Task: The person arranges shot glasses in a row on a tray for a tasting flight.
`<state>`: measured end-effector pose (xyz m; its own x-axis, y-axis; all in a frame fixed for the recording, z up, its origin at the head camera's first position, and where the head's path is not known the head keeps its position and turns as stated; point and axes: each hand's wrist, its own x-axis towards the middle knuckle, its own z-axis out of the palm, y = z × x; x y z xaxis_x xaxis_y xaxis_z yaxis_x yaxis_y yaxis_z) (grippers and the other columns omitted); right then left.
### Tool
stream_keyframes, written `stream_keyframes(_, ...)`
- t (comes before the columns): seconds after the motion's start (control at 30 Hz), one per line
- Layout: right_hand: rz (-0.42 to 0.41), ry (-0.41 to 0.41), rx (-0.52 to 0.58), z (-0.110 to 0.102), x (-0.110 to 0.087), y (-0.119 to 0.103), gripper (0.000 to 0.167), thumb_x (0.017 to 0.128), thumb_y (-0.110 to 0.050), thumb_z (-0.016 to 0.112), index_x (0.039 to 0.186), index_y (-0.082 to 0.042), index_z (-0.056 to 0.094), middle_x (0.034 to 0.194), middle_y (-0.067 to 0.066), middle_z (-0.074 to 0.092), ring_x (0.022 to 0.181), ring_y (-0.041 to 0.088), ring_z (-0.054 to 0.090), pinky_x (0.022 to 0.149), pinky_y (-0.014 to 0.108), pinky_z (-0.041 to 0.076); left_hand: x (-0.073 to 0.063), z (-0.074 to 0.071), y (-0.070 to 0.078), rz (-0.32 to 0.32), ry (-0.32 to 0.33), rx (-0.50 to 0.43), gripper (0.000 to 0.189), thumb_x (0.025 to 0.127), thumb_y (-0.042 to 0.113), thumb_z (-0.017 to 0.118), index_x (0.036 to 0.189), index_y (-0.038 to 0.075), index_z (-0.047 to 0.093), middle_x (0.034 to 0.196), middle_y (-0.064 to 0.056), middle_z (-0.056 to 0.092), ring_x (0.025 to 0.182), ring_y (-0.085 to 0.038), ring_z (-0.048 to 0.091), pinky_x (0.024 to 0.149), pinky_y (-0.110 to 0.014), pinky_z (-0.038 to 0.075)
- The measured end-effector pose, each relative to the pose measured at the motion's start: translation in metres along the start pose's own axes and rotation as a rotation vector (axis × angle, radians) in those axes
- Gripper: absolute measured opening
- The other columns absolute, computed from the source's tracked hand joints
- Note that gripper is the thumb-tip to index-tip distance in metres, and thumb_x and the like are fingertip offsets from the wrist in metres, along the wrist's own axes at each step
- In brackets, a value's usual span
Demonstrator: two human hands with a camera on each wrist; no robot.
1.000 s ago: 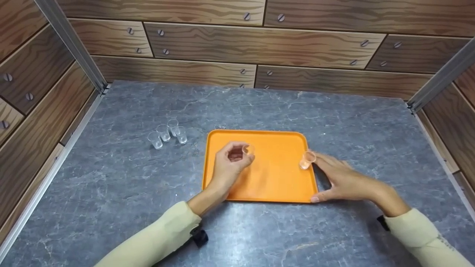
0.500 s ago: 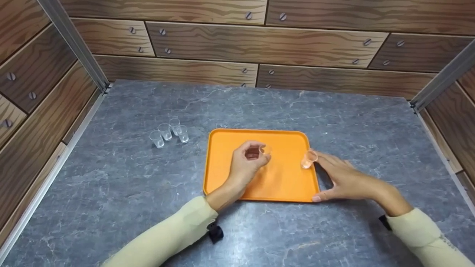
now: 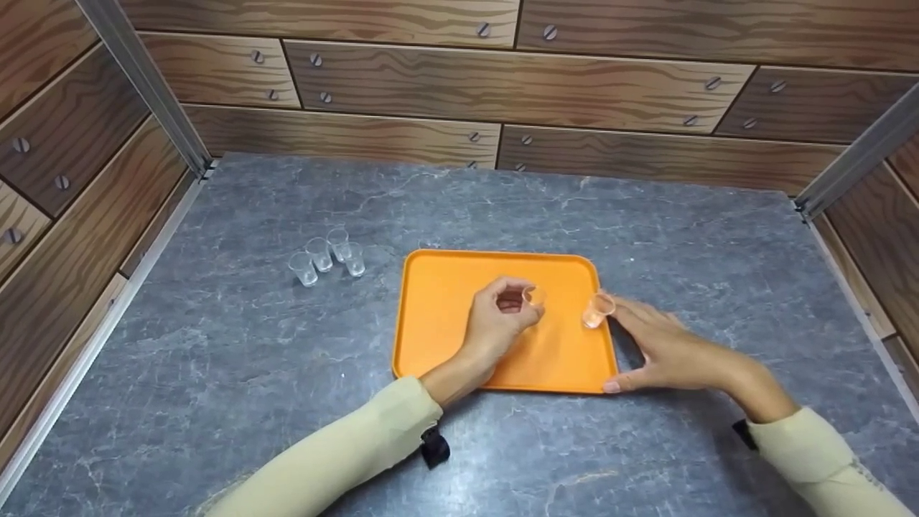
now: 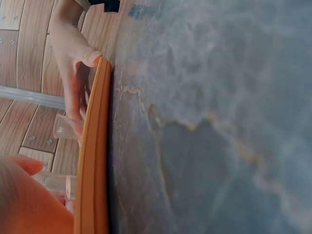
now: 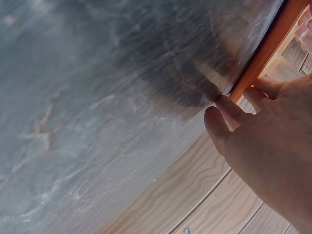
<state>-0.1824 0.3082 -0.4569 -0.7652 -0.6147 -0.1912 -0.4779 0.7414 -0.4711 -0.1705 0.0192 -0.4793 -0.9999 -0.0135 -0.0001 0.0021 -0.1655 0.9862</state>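
Note:
In the head view my left hand (image 3: pixel 499 323) pinches a small clear shot glass (image 3: pixel 535 296) between thumb and fingers, over the middle of an orange tray (image 3: pixel 445 309). This shot glass (image 4: pixel 53 183) appears low at the left in the left wrist view. A second shot glass (image 3: pixel 597 310) stands on the tray along its right side. My right hand (image 3: pixel 668 352) rests against the tray's right edge, thumb at the near corner and index fingertip right by the second glass. In the right wrist view the right fingers (image 5: pixel 234 114) touch the tray's outer side.
Several more clear shot glasses (image 3: pixel 321 256) stand in a close group left of the tray. The grey marble-look table (image 3: pixel 237 345) is bounded by wood-patterned walls (image 3: pixel 402 86) at the back and sides.
My left hand has carried its shot glass rightward across the tray, nearer the second glass. The right hand and the tray have hardly moved.

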Motion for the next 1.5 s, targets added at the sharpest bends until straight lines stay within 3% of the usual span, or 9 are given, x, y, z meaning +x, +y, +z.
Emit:
stream_keyframes(0.2, -0.018, 0.012, -0.010, 0.000, 0.001, 0.001, 0.123, 0.084, -0.071, 0.084, 0.174, -0.014, 0.024, 0.180, 0.010, 0.021, 0.160, 0.042, 0.024, 0.113, 0.084, 0.022, 0.002, 0.006, -0.001, -0.003, -0.005, -0.005, 0.034, 0.083, -0.010, 0.080, 0.116, -0.006, 0.074, 0.110, -0.016, 0.073, 0.093, -0.017, 0.067, 0.087, -0.027, 0.059)
stream_keyframes(0.53, -0.028, 0.000, -0.014, 0.002, 0.005, 0.000, 0.124, 0.085, -0.073, 0.082, 0.174, -0.011, 0.023, 0.180, 0.013, 0.020, 0.160, 0.045, 0.024, 0.115, 0.086, 0.020, 0.001, 0.010, -0.001, -0.047, -0.009, 0.042, 0.035, 0.083, -0.011, 0.081, 0.116, 0.000, 0.075, 0.110, -0.011, 0.073, 0.096, -0.017, 0.067, 0.090, -0.028, 0.059)
stream_keyframes(1.0, -0.005, -0.004, -0.018, 0.001, 0.001, 0.000, 0.124, 0.084, -0.074, 0.082, 0.175, -0.015, 0.022, 0.180, 0.013, 0.018, 0.160, 0.047, 0.022, 0.113, 0.089, 0.016, 0.003, 0.024, -0.006, -0.040, -0.027, 0.087, 0.036, 0.081, -0.011, 0.080, 0.116, -0.001, 0.075, 0.107, -0.010, 0.074, 0.094, -0.013, 0.066, 0.088, -0.025, 0.057)
stream_keyframes(1.23, -0.022, 0.008, -0.001, 0.000, -0.001, 0.000, 0.121, 0.085, -0.070, 0.083, 0.175, -0.014, 0.023, 0.180, 0.013, 0.019, 0.160, 0.045, 0.022, 0.113, 0.087, 0.018, 0.004, 0.031, -0.008, -0.004, -0.034, 0.112, 0.036, 0.081, -0.010, 0.079, 0.115, 0.000, 0.076, 0.110, -0.012, 0.075, 0.094, -0.012, 0.067, 0.087, -0.023, 0.058)
stream_keyframes(1.5, -0.011, 0.002, -0.003, -0.001, -0.001, 0.001, 0.123, 0.085, -0.072, 0.083, 0.175, -0.014, 0.022, 0.180, 0.013, 0.018, 0.160, 0.046, 0.021, 0.113, 0.088, 0.015, 0.006, 0.034, -0.005, -0.025, -0.033, 0.121, 0.039, 0.079, -0.014, 0.080, 0.115, 0.002, 0.075, 0.108, -0.008, 0.074, 0.094, -0.011, 0.067, 0.089, -0.023, 0.058)
